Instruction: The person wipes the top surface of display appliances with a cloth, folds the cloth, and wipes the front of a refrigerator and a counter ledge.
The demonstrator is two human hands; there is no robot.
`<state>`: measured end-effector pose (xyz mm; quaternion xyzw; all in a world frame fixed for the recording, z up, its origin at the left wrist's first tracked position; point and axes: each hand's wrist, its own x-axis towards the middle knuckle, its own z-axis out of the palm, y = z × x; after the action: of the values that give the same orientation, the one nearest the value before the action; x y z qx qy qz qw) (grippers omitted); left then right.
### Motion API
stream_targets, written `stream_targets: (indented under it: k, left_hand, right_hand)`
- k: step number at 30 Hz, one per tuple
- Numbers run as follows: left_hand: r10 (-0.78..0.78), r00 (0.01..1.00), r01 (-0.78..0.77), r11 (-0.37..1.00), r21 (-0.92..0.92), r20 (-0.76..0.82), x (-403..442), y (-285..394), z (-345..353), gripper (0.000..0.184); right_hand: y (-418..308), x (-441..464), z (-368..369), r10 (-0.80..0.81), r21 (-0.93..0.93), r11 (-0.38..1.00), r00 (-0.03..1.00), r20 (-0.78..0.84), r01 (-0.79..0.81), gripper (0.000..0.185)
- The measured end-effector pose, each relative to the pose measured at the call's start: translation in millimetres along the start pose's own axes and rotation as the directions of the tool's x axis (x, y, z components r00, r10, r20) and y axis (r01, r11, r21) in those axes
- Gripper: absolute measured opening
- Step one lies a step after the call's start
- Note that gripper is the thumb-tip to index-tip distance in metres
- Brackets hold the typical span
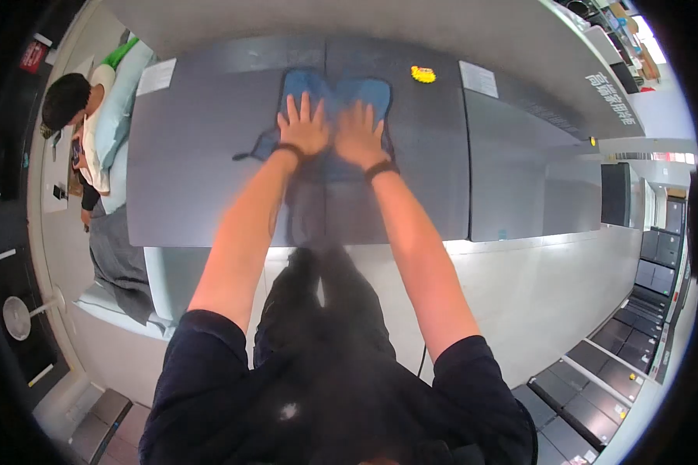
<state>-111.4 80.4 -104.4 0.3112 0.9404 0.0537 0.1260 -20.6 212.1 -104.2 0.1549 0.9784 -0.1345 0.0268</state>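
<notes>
A blue cloth with a dark edge [298, 82] lies against the grey refrigerator front [202, 155], across the seam between two door panels. My left hand [304, 132] presses on its left part with the fingers spread. Close beside it, my right hand [358, 136] lies on the cloth's right part, fingers apart and slightly blurred by motion. A small dark-tipped corner of the cloth sticks out to the left. Both wrists carry dark bands.
A yellow sticker [423, 74] is on the right panel, and a white label [479, 79] on the neighbouring grey unit [531, 167]. Another white label [156, 76] is at the upper left. At far left, a person [97, 116] sits on a light blue sofa [167, 283].
</notes>
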Motion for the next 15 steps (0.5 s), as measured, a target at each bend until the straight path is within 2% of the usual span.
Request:
stream_targets:
  k: [3,6,8,11,12,14,15]
  left_hand:
    - [0.064,0.997,-0.065,0.998,-0.016,-0.033,-52.5,2.0,6.1,0.065]
    - [0.120,0.992,-0.120,0.993,-0.002,-0.050,-104.1,-1.4,19.1,0.068]
    - [0.150,0.987,-0.153,0.986,-0.058,-0.061,-148.4,1.8,11.4,0.065]
    - [0.176,0.981,-0.182,0.981,-0.070,-0.079,-211.1,-8.0,20.1,0.064]
    - [0.155,0.988,-0.157,0.985,-0.072,-0.026,-230.5,-9.2,15.1,0.065]
    - [0.156,0.986,-0.163,0.979,-0.124,-0.058,-266.0,-19.1,19.0,0.068]
    - [0.146,0.989,-0.146,0.983,-0.113,-0.014,-279.0,-21.6,14.8,0.069]
  right_hand:
    - [-11.9,-50.9,-16.8,-0.047,-0.018,0.999,0.998,0.037,0.047,0.059]
    - [-9.3,-100.3,-1.9,-0.102,-0.003,0.995,0.994,-0.027,0.102,0.058]
    - [-10.6,-134.3,2.5,-0.110,-0.002,0.994,0.993,-0.050,0.110,0.060]
    - [-16.8,-192.5,3.1,-0.096,0.025,0.995,0.994,-0.043,0.097,0.063]
    - [-20.2,-207.8,3.4,-0.079,0.054,0.995,0.997,-0.027,0.080,0.065]
    - [-27.1,-241.5,2.4,-0.037,0.112,0.993,0.999,0.030,0.034,0.070]
    - [-31.9,-253.6,2.6,-0.019,0.087,0.996,1.000,0.020,0.017,0.071]
